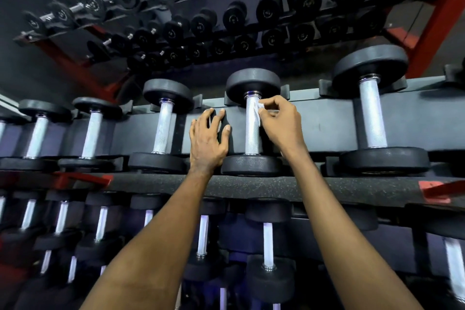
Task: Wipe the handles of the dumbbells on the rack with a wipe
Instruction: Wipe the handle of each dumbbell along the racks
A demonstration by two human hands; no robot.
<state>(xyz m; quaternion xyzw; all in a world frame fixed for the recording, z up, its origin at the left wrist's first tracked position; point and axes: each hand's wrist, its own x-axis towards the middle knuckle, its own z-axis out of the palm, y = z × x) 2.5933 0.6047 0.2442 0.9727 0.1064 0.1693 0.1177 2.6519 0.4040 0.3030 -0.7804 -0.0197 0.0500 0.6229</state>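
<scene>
A row of black dumbbells with silver knurled handles lies across the top shelf of the rack. My right hand pinches a small white wipe against the right side of the handle of the middle dumbbell, near its far end. Just left of that dumbbell, my left hand rests flat on the dark shelf, its fingers spread and straight. Neighbouring handles stand at the left and at the right.
A lower shelf with several smaller dumbbells sits below a speckled rubber edge. A mirror behind the rack reflects the dumbbell rows. Red frame posts stand at the right and left.
</scene>
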